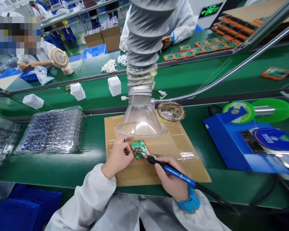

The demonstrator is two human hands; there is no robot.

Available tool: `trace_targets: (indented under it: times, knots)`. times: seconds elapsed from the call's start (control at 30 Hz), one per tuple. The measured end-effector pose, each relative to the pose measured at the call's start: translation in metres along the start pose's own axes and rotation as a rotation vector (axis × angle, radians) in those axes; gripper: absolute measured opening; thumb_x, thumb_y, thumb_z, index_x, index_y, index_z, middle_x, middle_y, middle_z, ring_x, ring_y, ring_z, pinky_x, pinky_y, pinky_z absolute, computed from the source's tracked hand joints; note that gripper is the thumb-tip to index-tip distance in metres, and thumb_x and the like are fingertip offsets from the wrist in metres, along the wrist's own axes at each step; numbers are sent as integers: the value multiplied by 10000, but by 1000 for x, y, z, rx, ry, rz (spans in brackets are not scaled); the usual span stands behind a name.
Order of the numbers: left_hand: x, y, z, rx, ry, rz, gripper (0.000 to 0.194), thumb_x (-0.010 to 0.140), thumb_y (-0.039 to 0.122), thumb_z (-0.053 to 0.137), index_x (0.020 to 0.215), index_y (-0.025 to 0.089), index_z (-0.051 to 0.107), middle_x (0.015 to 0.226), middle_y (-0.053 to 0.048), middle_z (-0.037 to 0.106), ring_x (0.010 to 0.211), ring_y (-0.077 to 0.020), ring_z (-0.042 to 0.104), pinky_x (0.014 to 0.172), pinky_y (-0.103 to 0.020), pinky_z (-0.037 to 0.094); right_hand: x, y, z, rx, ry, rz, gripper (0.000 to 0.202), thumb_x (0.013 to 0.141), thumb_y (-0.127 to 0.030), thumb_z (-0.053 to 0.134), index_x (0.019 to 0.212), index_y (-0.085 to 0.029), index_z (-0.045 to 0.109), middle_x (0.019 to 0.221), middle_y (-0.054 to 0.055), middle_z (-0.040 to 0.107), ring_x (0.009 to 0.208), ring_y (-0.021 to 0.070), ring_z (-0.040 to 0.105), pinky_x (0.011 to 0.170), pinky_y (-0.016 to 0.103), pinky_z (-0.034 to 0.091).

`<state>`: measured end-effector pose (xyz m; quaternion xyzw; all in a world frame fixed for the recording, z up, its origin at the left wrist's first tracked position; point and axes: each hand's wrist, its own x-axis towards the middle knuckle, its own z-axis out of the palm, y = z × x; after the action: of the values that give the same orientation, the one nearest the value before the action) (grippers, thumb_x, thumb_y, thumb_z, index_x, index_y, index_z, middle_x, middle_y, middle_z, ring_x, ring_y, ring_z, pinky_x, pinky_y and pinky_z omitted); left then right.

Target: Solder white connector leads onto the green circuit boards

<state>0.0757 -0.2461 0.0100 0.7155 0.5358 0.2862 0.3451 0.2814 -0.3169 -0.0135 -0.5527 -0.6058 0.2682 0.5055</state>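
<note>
While the right hand (172, 183) grasps a soldering iron (174, 172) by its blue-and-black handle, the left hand (118, 158) is at the left edge of a circuit board (141, 147), fingers curled; whether they pinch the edge or some small part cannot be told.

Circuit board: one, green, orange-rimmed; located on a brown cardboard sheet (132, 175) on the desk (92, 165), near the clear fume hood (141, 120). Handling, as judged: light, stiff, likely to slide on smooth card; small components fragile. Best hold: by the orange rim, at a side away from the iron's tip.

Soldering iron: one, slim, trailing a dark cable; tip over the board, contact not discernible. Hold: handle only, the metal end presumably hot.
</note>
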Motion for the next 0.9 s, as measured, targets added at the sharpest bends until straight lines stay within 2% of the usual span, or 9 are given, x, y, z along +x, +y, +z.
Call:
trace_targets:
  times: [0.4,0.9]
  knots:
    - [-1,-1,-3,-15,-52,20,245,775,12,597,637,195,511,1295,-117,636,1271,-265,592,1033,-442,506,3,-4,0,7,20,15,44,895,-290,659,901,-252,682,830,26,758,720,195,739,624,273,584]
    - [-1,3,-8,-29,-77,6,257,751,-5,589,620,196,496,1313,-107,642,1265,-270,595,1038,-447,506,3,-5,2,-53,17,-74,29,897,-272,648,915,-254,661,817,23,740,722,188,738,641,282,579]
